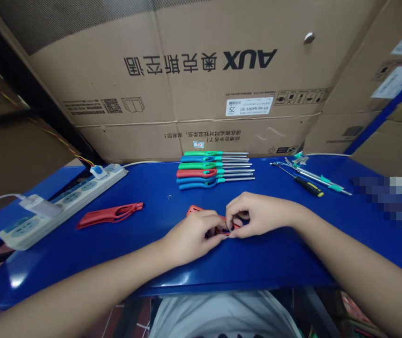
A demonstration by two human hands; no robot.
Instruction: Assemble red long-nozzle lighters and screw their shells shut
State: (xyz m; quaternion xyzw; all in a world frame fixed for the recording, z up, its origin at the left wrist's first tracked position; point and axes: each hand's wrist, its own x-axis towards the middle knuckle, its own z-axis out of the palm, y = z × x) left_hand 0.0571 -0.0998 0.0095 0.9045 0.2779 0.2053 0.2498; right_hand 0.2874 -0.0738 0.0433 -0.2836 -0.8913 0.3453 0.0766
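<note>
A red lighter handle shell [194, 208] lies low over the table in front of me, mostly covered by my fingers. My left hand [201, 232] is closed around it from the left, thumb at its near edge. From the right, my right hand [252, 215] pinches at the shell's right end, its thumb and fingertips almost touching those of the left. Whatever small part is in that pinch is hidden. Another red handle shell [111, 215], with an open trigger loop, rests on the table to the left of my hands.
Several gas lighters [201, 172] in green, blue and red lie stacked beyond my hands. A black-and-yellow screwdriver [308, 185] and metal lighter tubes [322, 178] are at the right. A power strip [77, 199] occupies the left side. A cardboard panel [193, 103] stands behind the blue table [144, 263].
</note>
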